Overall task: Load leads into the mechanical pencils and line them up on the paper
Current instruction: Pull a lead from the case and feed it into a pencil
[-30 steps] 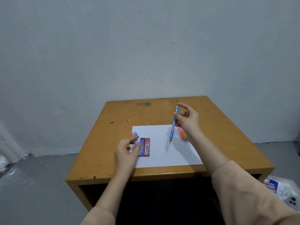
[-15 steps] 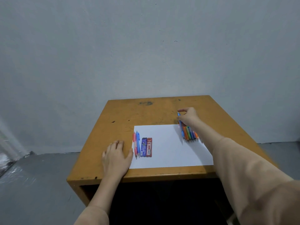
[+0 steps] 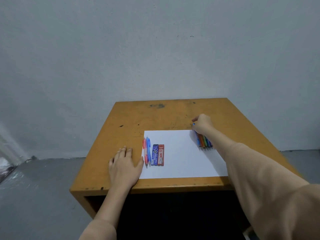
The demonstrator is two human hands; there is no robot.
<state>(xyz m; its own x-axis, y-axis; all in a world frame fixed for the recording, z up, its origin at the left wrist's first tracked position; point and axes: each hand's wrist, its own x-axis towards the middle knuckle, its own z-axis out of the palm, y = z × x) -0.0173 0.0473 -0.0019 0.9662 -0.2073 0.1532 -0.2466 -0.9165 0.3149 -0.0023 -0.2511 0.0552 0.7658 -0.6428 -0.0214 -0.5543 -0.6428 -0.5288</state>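
A white sheet of paper [image 3: 180, 153] lies on the wooden desk [image 3: 155, 115]. On the sheet's left side lie a red pencil [image 3: 145, 151] and a blue pencil [image 3: 148, 149], beside a blue lead case [image 3: 154, 155] and a red lead case [image 3: 161, 155]. Several coloured pencils [image 3: 205, 143] lie side by side at the sheet's right edge. My right hand [image 3: 202, 123] pinches the top end of the leftmost blue pencil [image 3: 196, 135] in that row, which lies down on the paper. My left hand [image 3: 124, 166] rests flat on the desk, its thumb at the paper's left edge.
A grey wall stands close behind the desk, and grey floor [image 3: 34, 187] lies to the left. The desk's front edge [image 3: 155, 187] overhangs a dark opening below. My right forearm [image 3: 242, 170] crosses the paper's right corner.
My right hand has brought the blue pencil down from the air and laid it at the left of the coloured row. My left hand moved off the paper onto the desk.
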